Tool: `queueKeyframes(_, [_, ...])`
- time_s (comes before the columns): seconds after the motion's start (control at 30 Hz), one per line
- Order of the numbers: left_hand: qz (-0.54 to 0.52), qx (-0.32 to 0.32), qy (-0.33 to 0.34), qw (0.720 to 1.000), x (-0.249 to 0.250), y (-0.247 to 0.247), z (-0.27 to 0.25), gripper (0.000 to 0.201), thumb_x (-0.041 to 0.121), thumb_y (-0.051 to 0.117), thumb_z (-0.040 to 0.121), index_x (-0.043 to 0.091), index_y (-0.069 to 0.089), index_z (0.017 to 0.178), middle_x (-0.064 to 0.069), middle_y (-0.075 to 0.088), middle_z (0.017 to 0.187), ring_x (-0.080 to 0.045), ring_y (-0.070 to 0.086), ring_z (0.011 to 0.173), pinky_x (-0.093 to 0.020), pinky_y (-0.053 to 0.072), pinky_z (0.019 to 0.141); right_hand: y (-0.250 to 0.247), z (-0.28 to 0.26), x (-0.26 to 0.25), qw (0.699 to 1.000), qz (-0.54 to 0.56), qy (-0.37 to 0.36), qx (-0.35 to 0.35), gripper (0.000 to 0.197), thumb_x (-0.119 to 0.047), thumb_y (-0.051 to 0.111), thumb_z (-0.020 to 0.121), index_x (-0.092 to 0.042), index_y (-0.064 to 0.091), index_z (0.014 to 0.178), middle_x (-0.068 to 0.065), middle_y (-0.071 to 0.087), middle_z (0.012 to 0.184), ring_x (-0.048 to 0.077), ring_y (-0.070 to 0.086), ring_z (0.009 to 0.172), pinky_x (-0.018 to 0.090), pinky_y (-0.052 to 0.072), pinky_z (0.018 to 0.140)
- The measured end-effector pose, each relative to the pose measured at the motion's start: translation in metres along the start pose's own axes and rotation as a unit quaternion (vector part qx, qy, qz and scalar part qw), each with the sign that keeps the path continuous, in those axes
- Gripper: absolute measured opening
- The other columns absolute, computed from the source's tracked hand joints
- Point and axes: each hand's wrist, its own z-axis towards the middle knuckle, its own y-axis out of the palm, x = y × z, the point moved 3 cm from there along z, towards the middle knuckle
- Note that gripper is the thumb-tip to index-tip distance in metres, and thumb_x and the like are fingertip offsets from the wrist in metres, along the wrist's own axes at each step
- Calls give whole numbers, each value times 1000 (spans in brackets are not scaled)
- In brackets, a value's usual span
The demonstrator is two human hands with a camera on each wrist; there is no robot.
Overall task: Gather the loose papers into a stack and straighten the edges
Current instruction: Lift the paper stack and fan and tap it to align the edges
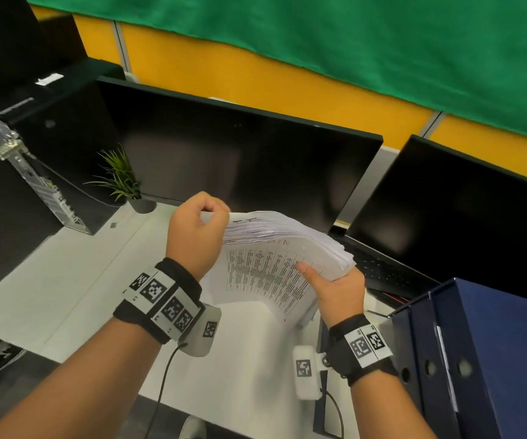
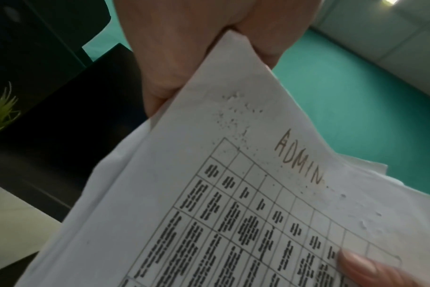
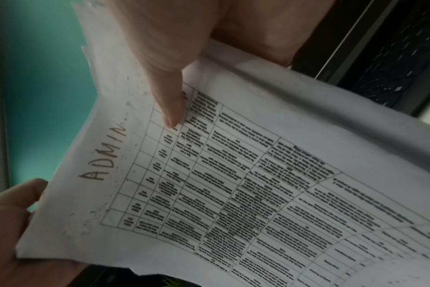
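Observation:
Both hands hold a thick stack of white papers (image 1: pixel 275 248) up on edge above the white desk (image 1: pixel 75 280), in front of the monitors. The sheet facing me carries a printed table and the handwritten word ADMIN (image 2: pixel 300 157) (image 3: pixel 103 153). My left hand (image 1: pixel 197 231) grips the stack's upper left corner, its fingers curled over the top edge (image 2: pixel 184 64). At the right side my right hand (image 1: pixel 335 286) grips the stack, with its thumb (image 3: pixel 171 101) pressed on the front sheet and the fingers behind. The sheets' edges are fanned and uneven along the top right.
Two dark monitors (image 1: pixel 240 160) (image 1: pixel 464 210) stand behind the papers, with a black keyboard (image 1: pixel 379 267) under the right one. Blue binders (image 1: pixel 477 359) stand at the right. A small potted plant (image 1: pixel 126 182) and a computer tower (image 1: pixel 34 137) are at the left.

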Motion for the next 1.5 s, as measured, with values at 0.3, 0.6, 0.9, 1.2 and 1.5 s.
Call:
queueKeyframes(0.3, [-78,-13,6,997,-5,-4,12,17,15,65,88,30,59,94,-11,70,97,-27,68,93,-45,57,88,-1,3,4,1000,-12,10,1,35,-8,78,76,-32,63,96,-19,72,82,-8,68,81,10,53,59])
queueKeyframes(0.6, [77,-356,-20,931,-77,-9,-10,103,38,91,62,36,32,146,28,46,141,6,46,130,-26,40,113,-5,14,6,1000,2,24,20,30,-6,75,79,-22,66,102,-12,74,89,-4,70,82,11,54,63])
queueKeyframes(0.9, [7,-257,-6,966,-58,-3,-17,39,31,77,81,36,65,118,15,72,117,-2,66,109,-22,53,93,-15,6,-26,998,-15,-50,25,35,2,75,77,-19,64,104,-11,75,91,0,70,87,18,58,69])
queueKeyframes(1.2, [-6,-224,-25,974,-68,5,-22,52,44,78,73,21,70,119,2,73,116,-18,69,108,-45,57,93,-3,10,-59,975,-109,-155,120,4,-10,72,84,-14,74,85,-14,70,79,0,65,80,17,51,77])
queueKeyframes(1.5, [-43,-189,-55,980,-56,8,-20,46,24,84,77,23,68,121,2,72,116,-20,68,110,-51,55,94,-3,14,-55,974,-108,-122,155,6,-15,68,88,-17,69,93,-9,67,90,-2,62,87,16,50,80])
